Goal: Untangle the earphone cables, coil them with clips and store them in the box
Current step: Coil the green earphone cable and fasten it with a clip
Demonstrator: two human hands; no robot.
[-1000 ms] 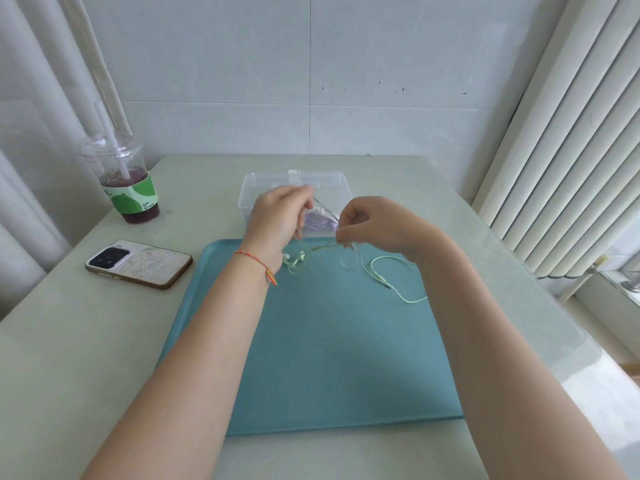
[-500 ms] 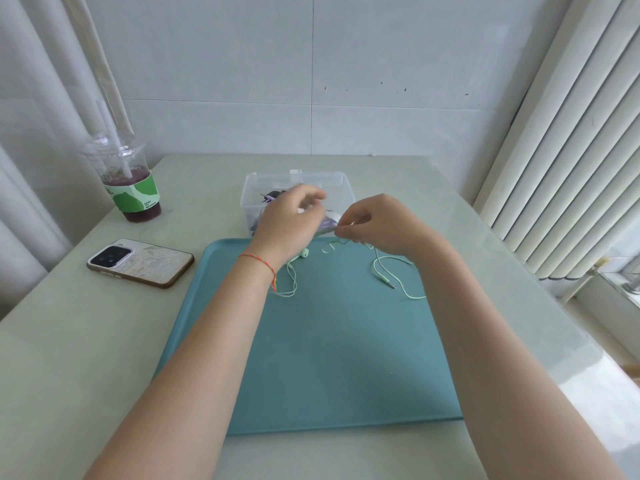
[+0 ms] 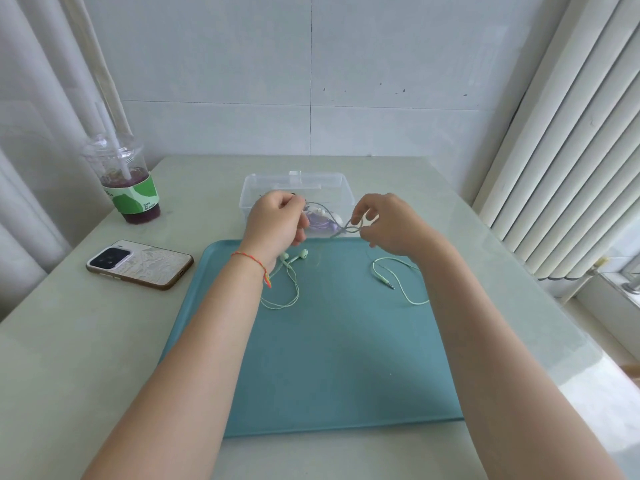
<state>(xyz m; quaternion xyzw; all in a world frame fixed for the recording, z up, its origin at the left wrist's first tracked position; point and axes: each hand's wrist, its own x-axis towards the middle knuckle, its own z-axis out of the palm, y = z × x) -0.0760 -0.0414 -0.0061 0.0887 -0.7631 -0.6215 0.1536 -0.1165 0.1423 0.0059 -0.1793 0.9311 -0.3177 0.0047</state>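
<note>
From the head camera, you hold both hands up over the far edge of the teal tray (image 3: 325, 358), just in front of the clear plastic box (image 3: 296, 188). Your left hand (image 3: 277, 221) is curled into a loose fist, its fingers closed round a thin greyish cable (image 3: 320, 206) that runs across the gap toward your other hand. Your right hand (image 3: 388, 225) pinches a small loop of that same cable between thumb and fingertips, with the other fingers bent. Whether this strand belongs to the green set or to the purple one you cannot tell from here.

The mint green earphones (image 3: 294, 258) lie on the tray below your left wrist, both buds close together and their cord trailing toward you in a loop. The green cord with the jack plug (image 3: 389, 284) lies on the tray under your right wrist, curving off to the right.

Inside the box, behind the stretched cable, sits a purple earphone bundle (image 3: 322, 221) with a pale bud showing on top.

A thin red string bracelet (image 3: 251, 263) circles your left wrist. On the pale table (image 3: 86, 341) to the left of the tray lies a phone (image 3: 139, 264), camera side up, and beyond it stands a lidded plastic cup (image 3: 128, 183) with a straw, a green sleeve and dark drink. Vertical blinds (image 3: 568, 133) hang at the right.
</note>
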